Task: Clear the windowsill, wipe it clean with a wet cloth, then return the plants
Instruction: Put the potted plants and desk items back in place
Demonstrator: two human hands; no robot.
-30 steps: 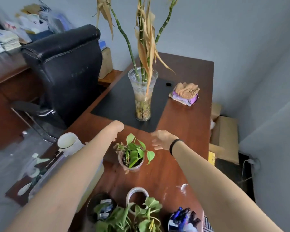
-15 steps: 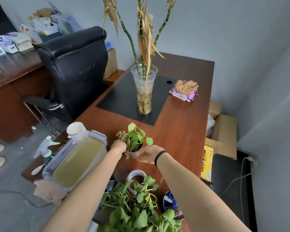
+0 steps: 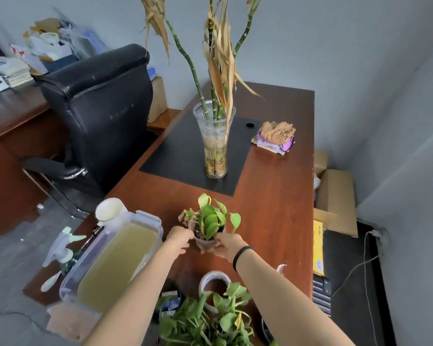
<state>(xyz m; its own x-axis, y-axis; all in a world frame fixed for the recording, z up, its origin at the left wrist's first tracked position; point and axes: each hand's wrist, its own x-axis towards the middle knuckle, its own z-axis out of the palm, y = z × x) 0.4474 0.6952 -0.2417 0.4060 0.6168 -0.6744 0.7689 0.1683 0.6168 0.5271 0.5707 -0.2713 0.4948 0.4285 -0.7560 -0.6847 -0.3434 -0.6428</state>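
Left hand (image 3: pixel 179 240): fingers curled against the left side of the pot (image 3: pixel 206 243), gripping it. Right hand (image 3: pixel 226 245): fingers curled round the right side of the same pot, gripping it; a black band (image 3: pixel 241 256) sits on that wrist. The pot is pinned between the two hands. The hands cover its base, so it cannot be told whether it stands on the desk (image 3: pixel 273 196) or is held just above it.

The pot is small and pale. It carries a few green leaves (image 3: pixel 210 217) and some brown wilted ones on its left side. It is over the near middle of the desk.

Left of the left forearm: a clear tub (image 3: pixel 115 260) of yellowish liquid. A white cup (image 3: pixel 109 209) is at the tub's far corner and a sprayer (image 3: pixel 63 248) is just beyond its left side.

Between the forearms, nearer the camera: a tape roll (image 3: pixel 214 277), and a leafy pothos (image 3: pixel 210 318) that overlaps its near edge.

Further along the desk: a black mat (image 3: pixel 180 158). A glass vase (image 3: pixel 215 143) stands upright on it, holding bamboo stems with dry leaves. A crumpled cloth (image 3: pixel 276 136) lies to the right of the mat, on the desk.

Off the desk: a black chair (image 3: pixel 98 108) to the left and an open box (image 3: pixel 335 196) to the right.
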